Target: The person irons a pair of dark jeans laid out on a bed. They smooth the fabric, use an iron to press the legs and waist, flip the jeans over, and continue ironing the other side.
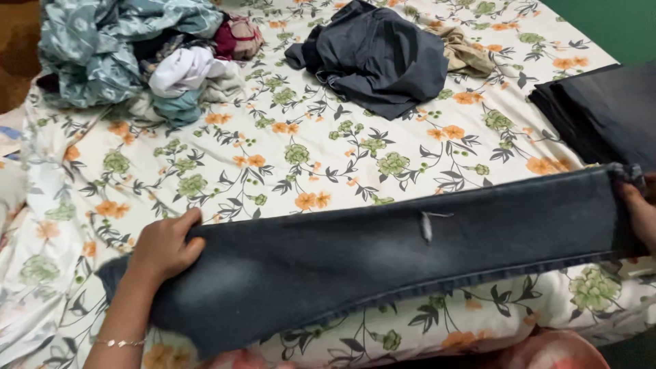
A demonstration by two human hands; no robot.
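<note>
jeans: dark grey faded denim jeans leg (383, 246) lies stretched flat across the near edge of the floral bedsheet (273, 157)
left hand: (164, 246) pressed on one end, fingers curled over the edge
right hand: (639, 215) pinching the hem end
tip: I'd keep it taut and seams lined up
around: folded dark stack (601, 113), crumpled navy garment (376, 58) and clothes pile (130, 55) sit well apart, nothing blocking

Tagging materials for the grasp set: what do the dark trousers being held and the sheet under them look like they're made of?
Trousers: looks like dark grey denim, matte, with a faded patch near the left hand, a stitched hem along the edge and a small frayed rip mid-leg. The right hand holds the other end. Sheet: thin woven fabric, probably cotton, matte, with a printed flower pattern and soft wrinkles.
</note>
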